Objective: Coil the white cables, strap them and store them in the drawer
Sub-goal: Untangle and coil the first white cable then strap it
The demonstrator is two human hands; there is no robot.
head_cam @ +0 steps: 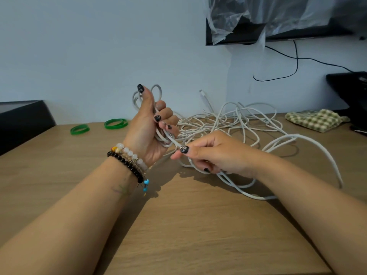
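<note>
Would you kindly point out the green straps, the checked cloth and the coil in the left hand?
green straps (pixel 116 123), head view: front edge of the larger band.
checked cloth (pixel 315 120), head view: middle of the fabric.
coil (pixel 156 90), head view: loops above the left hand (pixel 153 126).

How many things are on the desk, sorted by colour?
Green: 2 green bands, one and another, lying flat.
White: 1 tangled cable heap; single cables cannot be told apart, and a coiled part is gripped in the left hand, a strand pinched by the right hand.
Green-and-cream checked: 1 cloth.
Total: 4
</note>
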